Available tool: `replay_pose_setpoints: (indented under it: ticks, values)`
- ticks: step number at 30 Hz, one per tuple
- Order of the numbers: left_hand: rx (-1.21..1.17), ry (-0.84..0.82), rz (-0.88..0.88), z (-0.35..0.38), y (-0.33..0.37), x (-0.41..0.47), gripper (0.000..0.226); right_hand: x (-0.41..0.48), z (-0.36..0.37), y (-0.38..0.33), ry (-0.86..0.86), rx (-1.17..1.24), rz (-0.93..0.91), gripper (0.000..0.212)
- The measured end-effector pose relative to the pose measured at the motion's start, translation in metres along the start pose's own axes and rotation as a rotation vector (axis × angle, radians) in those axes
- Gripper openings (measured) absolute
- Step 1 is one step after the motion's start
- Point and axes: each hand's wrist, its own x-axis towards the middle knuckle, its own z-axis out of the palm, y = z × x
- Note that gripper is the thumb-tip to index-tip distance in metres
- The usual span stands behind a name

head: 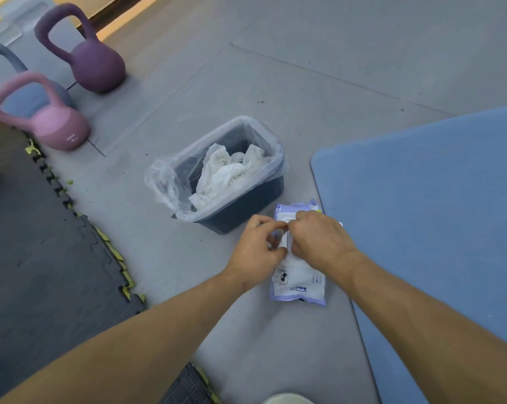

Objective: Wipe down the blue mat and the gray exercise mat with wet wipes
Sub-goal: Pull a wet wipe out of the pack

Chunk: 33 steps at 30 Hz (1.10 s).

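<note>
head view: i see both hands meeting on the wipes pack (298, 282), which lies flat on the gray mat (173, 258) at about 5 o'clock from the bin (246, 208) and just beside the rounded corner of the blue mat (436, 214), which spreads off toward 3 o'clock. the pack is a soft white pouch with lilac edges, a small cartoon drawing and blue lettering on its near half, its long side running roughly 12 to 6.

my left hand (256, 252) has thumb and fingers curled, pinching a white strip at the pack's opening. whether that strip is the flap or a wipe, i cannot tell. my right hand (319, 240) sits over the far half of the pack, fingers curled down and gripping at the same opening, knuckle to knuckle with the left.

the blue mat looks matte and evenly coloured. the gray mat shows dark specks and a seam line near 12 o'clock.

the bin is dark with a clear liner (162, 179) folded over its rim, and crumpled white wipes (226, 173) lie inside. at 10 o'clock stand a purple kettlebell (96, 65), a pink kettlebell (57, 126) and a blue-gray one (28, 100). dark interlocking tiles (42, 258) lie at 9 o'clock.
</note>
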Motion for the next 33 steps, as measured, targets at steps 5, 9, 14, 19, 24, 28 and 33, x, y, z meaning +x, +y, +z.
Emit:
replay_pose_setpoints:
  ticks: [5,9,14,19,24,28,33]
  values:
    - [0.005,-0.008,0.003,0.003,0.001,0.000,0.047,-0.008,0.013,0.010,0.139,0.213,0.031,0.007]
    - [0.003,-0.019,0.015,0.006,0.002,-0.002,0.058,-0.011,0.018,0.016,0.207,0.465,0.086,0.018]
    - [0.088,-0.005,0.030,0.009,0.005,0.001,0.061,-0.019,0.016,0.017,0.209,1.003,0.348,0.019]
    - [0.161,0.034,0.048,0.014,0.003,0.002,0.050,-0.023,0.020,0.022,0.206,1.329,0.482,0.012]
    - [0.162,0.084,0.038,0.016,0.010,0.004,0.029,-0.024,0.021,0.021,0.207,1.325,0.489,0.013]
    - [0.209,0.096,0.104,0.015,0.012,0.008,0.015,-0.026,0.020,0.023,0.176,1.367,0.485,0.012]
    - [0.309,0.101,0.173,0.013,0.017,0.014,0.003,-0.031,0.020,0.019,0.205,1.410,0.485,0.011]
